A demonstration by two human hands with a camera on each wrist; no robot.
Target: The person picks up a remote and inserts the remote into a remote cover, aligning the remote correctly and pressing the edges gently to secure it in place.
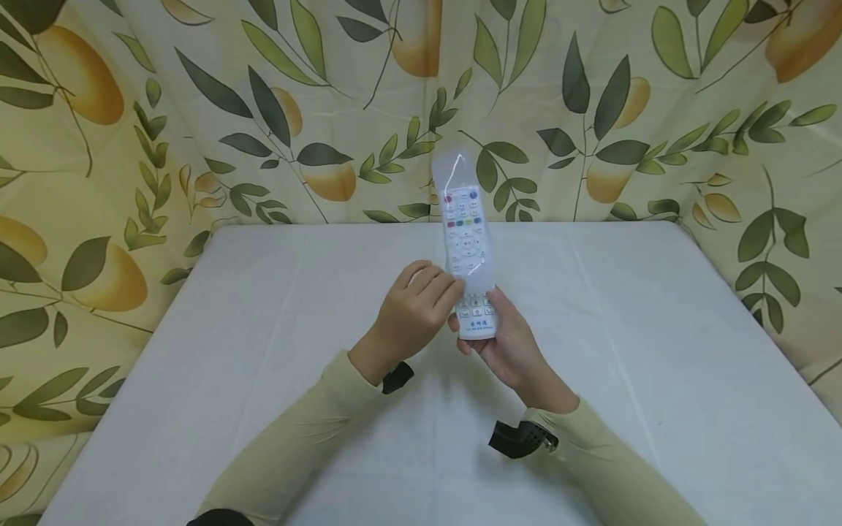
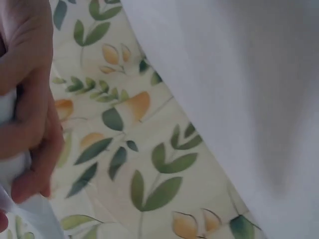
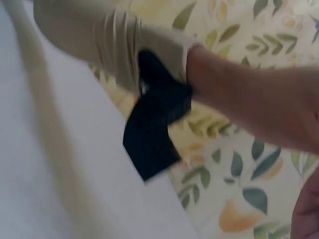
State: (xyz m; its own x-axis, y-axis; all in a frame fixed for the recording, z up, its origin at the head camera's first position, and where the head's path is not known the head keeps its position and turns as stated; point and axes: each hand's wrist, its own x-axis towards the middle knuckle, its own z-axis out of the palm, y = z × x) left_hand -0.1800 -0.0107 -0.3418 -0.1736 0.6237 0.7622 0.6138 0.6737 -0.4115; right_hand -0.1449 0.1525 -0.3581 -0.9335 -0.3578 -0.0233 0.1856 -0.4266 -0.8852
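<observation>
A white remote control point(image 1: 468, 245) stands tilted upward above the table, and a loose clear plastic sleeve point(image 1: 455, 166) covers its upper part and extends past its top. The right hand point(image 1: 509, 343) grips the bare lower end of the remote, thumb on its front edge. Curled fingers of the left hand point(image 1: 421, 303) pinch the sleeve near its lower edge, over the remote's left side. In the left wrist view, the left hand point(image 2: 32, 99) is bent round the pale remote and sleeve, mostly cut off. The right wrist view leaves the remote out of frame.
A white cloth covers the table point(image 1: 316, 438). Behind it hangs a leaf-and-fruit patterned curtain point(image 1: 395, 95). Black wrist devices point(image 1: 522, 438) sit below both wrists; the one on the left arm point(image 3: 154, 114) shows in the right wrist view.
</observation>
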